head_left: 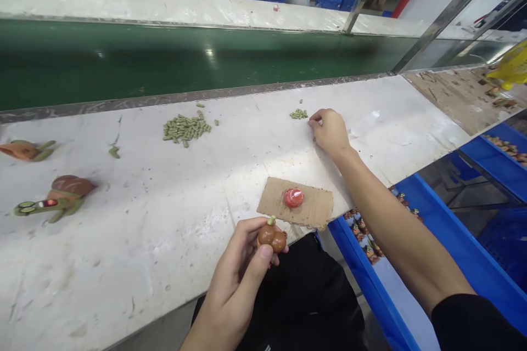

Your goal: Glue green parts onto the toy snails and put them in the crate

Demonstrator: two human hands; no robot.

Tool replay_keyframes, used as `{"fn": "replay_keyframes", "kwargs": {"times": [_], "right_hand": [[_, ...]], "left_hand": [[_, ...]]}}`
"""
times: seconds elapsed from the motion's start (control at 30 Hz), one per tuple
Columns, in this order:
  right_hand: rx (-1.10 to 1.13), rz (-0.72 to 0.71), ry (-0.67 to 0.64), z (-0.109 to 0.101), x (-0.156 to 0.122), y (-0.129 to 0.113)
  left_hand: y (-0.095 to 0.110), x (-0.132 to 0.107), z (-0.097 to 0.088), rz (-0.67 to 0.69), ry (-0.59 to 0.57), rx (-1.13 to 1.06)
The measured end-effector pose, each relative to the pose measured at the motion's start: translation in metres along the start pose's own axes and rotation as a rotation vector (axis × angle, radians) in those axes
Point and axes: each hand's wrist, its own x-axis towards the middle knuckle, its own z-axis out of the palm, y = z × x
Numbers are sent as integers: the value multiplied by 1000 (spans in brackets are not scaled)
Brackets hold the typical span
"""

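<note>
My left hand (pixel 242 269) grips a small brown figurine (pixel 272 238) with rounded, glossy lobes and a pale green stub on top. Out over the bench, my right hand (pixel 329 129) has its fingertips pinched together; whatever they may hold is hidden. Just left of those fingertips lies a small cluster of green pegs (pixel 298 114). A larger pile of green pegs (pixel 186 128) sits farther left. Between my hands, a round red-capped container (pixel 293 197) rests on a piece of cardboard (pixel 317 205) at the bench's near edge.
Brown-and-green toy figures (pixel 68 194) lie on the left of the white bench (pixel 123 258). Behind it runs a green conveyor belt (pixel 164 60). Below my right arm is a blue tray (pixel 444 214) with several figurines. A yellow bag (pixel 513 66) is at far right.
</note>
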Motion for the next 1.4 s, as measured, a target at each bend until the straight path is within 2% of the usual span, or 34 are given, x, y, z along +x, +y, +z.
{"fn": "replay_keyframes", "kwargs": {"times": [0.1, 0.2, 0.23, 0.3, 0.4, 0.5, 0.6, 0.8, 0.93, 1.0, 1.17, 1.27, 1.4], "right_hand": [[97, -7, -29, -21, -35, -13], [240, -57, -52, -47, -92, -31], [350, -99, -70, -55, -113, -36], [551, -129, -189, -66, -154, -44], [722, -63, -296, -69, -200, -50], [726, -29, -292, -63, -223, -50], [727, -28, -281, -58, -230, -48], [972, 253, -318, -47, -236, -44], [1029, 309, -325, -41, -238, -45], [933, 246, -264, -42, -232, -46], [428, -51, -15, -50, -207, -45], [271, -159, -6, -49, -199, -44], [218, -235, -27, -45, -199, -44]], "left_hand": [[4, -4, -1, -15, 34, -25], [7, -6, 2, -24, 70, 4], [8, -5, 5, -16, 75, 16], [8, -2, 11, 32, 66, 21], [8, 6, 23, 129, 54, -35], [9, 12, 32, 148, 53, -85], [11, 13, 36, 138, 35, -106], [12, 12, 39, 157, 28, -109], [12, 6, 39, 159, 88, -93], [10, 1, 36, 141, 80, -87], [0, -3, 20, 34, -95, -121], [0, -4, 15, -5, -92, -141], [8, -6, 14, -73, -81, -71]]}}
